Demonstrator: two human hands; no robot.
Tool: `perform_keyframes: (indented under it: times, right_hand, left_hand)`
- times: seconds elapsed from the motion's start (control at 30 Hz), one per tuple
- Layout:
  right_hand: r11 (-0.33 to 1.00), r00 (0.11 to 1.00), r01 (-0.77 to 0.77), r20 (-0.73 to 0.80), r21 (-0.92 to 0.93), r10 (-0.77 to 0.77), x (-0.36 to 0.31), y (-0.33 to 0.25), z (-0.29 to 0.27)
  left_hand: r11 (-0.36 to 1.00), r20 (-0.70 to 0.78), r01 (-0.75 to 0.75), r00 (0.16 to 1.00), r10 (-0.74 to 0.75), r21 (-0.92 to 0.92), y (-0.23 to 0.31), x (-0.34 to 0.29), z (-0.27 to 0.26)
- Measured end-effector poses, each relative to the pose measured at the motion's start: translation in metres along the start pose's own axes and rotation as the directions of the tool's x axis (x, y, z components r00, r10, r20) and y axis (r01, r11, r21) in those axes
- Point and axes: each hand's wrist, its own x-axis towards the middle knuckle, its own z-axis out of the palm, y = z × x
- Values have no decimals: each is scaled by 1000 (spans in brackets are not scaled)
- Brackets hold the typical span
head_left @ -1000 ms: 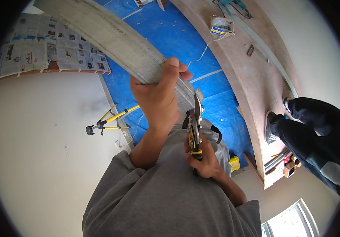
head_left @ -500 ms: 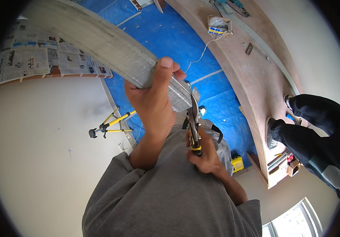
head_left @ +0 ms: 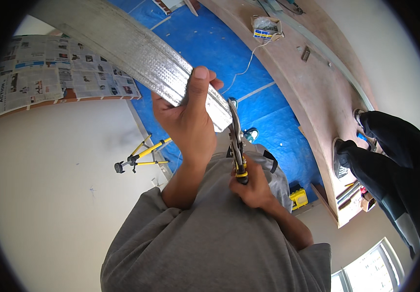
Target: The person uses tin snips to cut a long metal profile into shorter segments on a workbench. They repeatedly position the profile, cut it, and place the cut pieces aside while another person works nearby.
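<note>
My left hand [head_left: 189,127] is wrapped round a long galvanized metal stud [head_left: 137,56], its thumb on the upper face near the cut end. The stud runs from there to the far left, its face shining close to my thumb. In my right hand [head_left: 255,187] is a pair of tin snips [head_left: 236,141] with black and yellow handles, gripped below the stud. The snips' jaws point away from me and lie along the stud's near end. Whether metal sits between the blades I cannot tell.
Blue sheeting [head_left: 210,53] covers the floor. At left are a newspaper-covered surface [head_left: 39,73] and a yellow tripod [head_left: 139,155]. On the right, a long wooden platform [head_left: 288,73] bears an open box [head_left: 266,28] and another person's legs [head_left: 380,146]. A yellow case [head_left: 298,198] lies nearby.
The stud has tilted so its face catches more light. A small metal flap seen beyond the snips' blades is no longer visible there. Both hands keep their grips.
</note>
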Motion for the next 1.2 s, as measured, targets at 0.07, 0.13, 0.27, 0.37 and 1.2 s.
perform_keyframes:
  times: [0.07, 0.13, 0.27, 0.37, 1.2]
  right_hand:
    - [998, 998, -66, 22, 13, 66, 2, -3, -2]
    - [996, 996, -91, 16, 13, 91, 5, -4, -3]
    - [996, 994, -89, -59, -4, 88, 16, 7, -8]
    - [995, 990, -91, -114, -50, 84, 30, 23, -11]
    - [737, 192, -670, -938, 90, 289, 306, 212, -258]
  left_hand:
    - [1000, 39, -4, 999, 4, 12, 0, 3, 0]
    - [1000, 42, 1, 999, -2, 26, -4, 5, 1]
    - [998, 14, 17, 1000, -18, 60, -26, 13, 6]
    - [993, 16, 35, 999, -37, 116, -55, 25, 7]
    - [892, 475, 447, 770, -425, 74, -205, 271, 142]
